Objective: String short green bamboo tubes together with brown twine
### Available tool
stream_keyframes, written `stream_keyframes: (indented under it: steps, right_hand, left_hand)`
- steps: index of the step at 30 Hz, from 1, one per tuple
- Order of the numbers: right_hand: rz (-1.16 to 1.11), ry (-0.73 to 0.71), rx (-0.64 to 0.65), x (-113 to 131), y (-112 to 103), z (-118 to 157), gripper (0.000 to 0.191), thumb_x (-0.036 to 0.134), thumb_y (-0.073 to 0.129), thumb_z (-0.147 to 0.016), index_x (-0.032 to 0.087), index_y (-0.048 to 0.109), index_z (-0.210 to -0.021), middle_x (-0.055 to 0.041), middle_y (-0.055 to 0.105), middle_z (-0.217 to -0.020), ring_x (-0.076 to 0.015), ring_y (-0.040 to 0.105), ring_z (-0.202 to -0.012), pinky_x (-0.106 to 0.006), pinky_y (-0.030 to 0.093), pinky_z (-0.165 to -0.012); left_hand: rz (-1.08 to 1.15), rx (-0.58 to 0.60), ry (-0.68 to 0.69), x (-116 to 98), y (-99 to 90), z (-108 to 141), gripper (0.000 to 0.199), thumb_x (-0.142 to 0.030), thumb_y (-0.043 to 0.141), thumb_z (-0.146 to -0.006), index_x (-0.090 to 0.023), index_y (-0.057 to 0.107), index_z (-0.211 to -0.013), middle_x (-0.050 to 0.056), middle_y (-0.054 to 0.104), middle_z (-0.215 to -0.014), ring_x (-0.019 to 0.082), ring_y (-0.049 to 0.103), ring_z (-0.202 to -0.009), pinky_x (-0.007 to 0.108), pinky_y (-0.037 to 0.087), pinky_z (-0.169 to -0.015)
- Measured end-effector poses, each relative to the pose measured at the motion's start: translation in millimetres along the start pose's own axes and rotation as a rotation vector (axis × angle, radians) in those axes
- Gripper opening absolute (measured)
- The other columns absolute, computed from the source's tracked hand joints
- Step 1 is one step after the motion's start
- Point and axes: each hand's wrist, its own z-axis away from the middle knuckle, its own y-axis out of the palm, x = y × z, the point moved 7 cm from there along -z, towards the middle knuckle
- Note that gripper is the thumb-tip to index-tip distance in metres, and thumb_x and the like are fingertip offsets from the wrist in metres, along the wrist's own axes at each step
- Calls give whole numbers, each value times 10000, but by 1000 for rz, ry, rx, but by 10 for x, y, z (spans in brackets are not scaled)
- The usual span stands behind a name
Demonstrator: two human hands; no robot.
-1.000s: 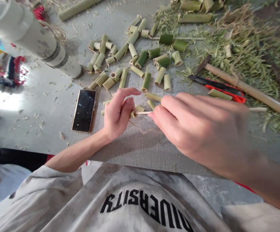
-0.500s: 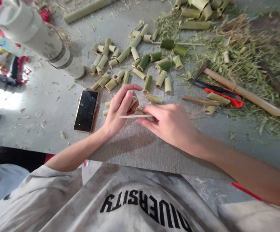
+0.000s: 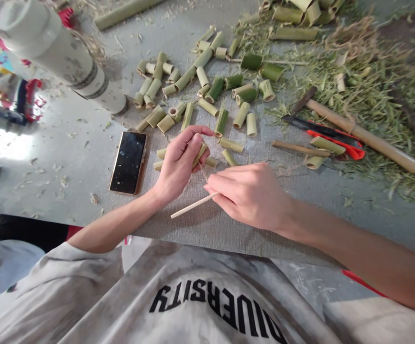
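My left hand is closed around a short bamboo tube, its index finger stretched out above it. A thin string runs from that tube to my right hand. The right fingers pinch the string and also hold a slim wooden stick, which points down to the left. Behind the left hand lie more bamboo pieces, partly hidden by it. Beyond the right hand, a small bamboo piece and another cut length rest on the table.
A phone lies left of my hands, with a white tumbler behind it. Several bamboo tubes spread across the back. To the right are a hammer, a red-and-black cutter and bamboo shavings.
My right hand has moved slightly down and away from the left, drawing the string into view. The stick has swung from nearly level to slanting down left.
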Motion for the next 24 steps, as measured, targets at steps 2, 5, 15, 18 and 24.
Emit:
stream_keyframes:
  steps: [2,5,15,18,24]
  right_hand:
    - [13,-9,-15,5,-20,6,321,204,553,-1115,198,651,-809,7,753,-749,-152,630,-661,-353,275,-625]
    - [32,-11,-20,-10,-69,2,327,199,553,-1105,203,639,-789,13,735,-725,-151,619,-646,-352,270,-608]
    - [58,81,45,-119,-281,-24,340,201,549,-1093,219,627,-762,20,589,-616,-145,482,-576,-341,263,-606]
    - [54,39,175,-34,-287,128,357,247,547,-1145,216,647,-803,13,638,-676,-140,509,-590,-343,266,-602]
    - [47,56,174,-247,-700,584,280,224,546,-1161,226,662,-906,-17,673,-840,-167,632,-759,-324,415,-698]
  left_hand:
    - [13,-12,-1,5,-14,-6,298,-529,661,-1138,-240,729,-1165,-31,415,-669,131,449,-585,244,332,-448]
    - [15,-38,-26,-18,-24,9,279,-518,686,-1123,-246,747,-1142,-39,368,-662,132,480,-597,227,349,-454]
    - [-65,-152,-20,-79,-240,-110,314,-532,747,-1088,-230,799,-1023,-6,455,-718,113,464,-625,225,299,-463]
    - [-43,-219,-39,-130,-439,-212,325,-528,751,-1083,-224,771,-972,-6,491,-736,96,391,-591,249,256,-452]
    - [-282,-205,136,-583,-558,-133,395,-296,893,-949,-237,524,-822,-75,386,-642,77,281,-528,275,231,-466]
